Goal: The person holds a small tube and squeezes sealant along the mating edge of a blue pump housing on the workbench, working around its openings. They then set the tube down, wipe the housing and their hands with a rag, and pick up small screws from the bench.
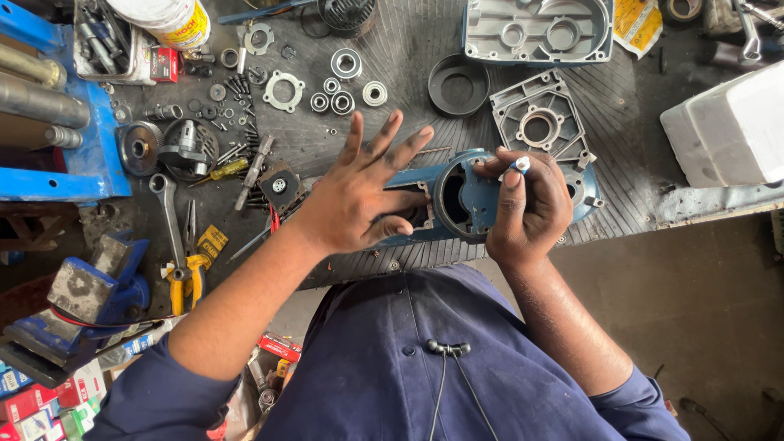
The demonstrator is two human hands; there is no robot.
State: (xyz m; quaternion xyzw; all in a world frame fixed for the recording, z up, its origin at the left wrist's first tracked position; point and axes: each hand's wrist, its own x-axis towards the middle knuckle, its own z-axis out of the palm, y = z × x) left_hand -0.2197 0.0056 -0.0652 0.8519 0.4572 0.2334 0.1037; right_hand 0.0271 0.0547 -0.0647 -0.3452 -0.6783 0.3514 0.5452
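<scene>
Blue cast housing (469, 200) of a power tool lay on its side at the near edge of the dark ribbed table (408, 65), between the person's two hands. It appeared to be rigid cast metal, probably fairly heavy and unlikely to flex; its painted outer wall looked smooth and possibly greasy, so the thick rim of its round bore and its flat end seemed the surest places to grip. The left hand (359, 196) rested against the housing's left end with its fingers (384, 139) spread wide apart and raised, holding nothing, while the thumb and heel of the hand steadied the casting. The right hand (527, 208) was curled on the housing's right side, its fingers (513, 192) drawn together and pinched on a small blue-and-white piece (522, 164) at the rim; what that piece was could not be told. Farther out lay grey cast covers (541, 122), a black round cap (458, 84), ball bearings (346, 64), a spanner (167, 216), yellow-handled pliers (186, 282) and a blue vise (82, 302).
</scene>
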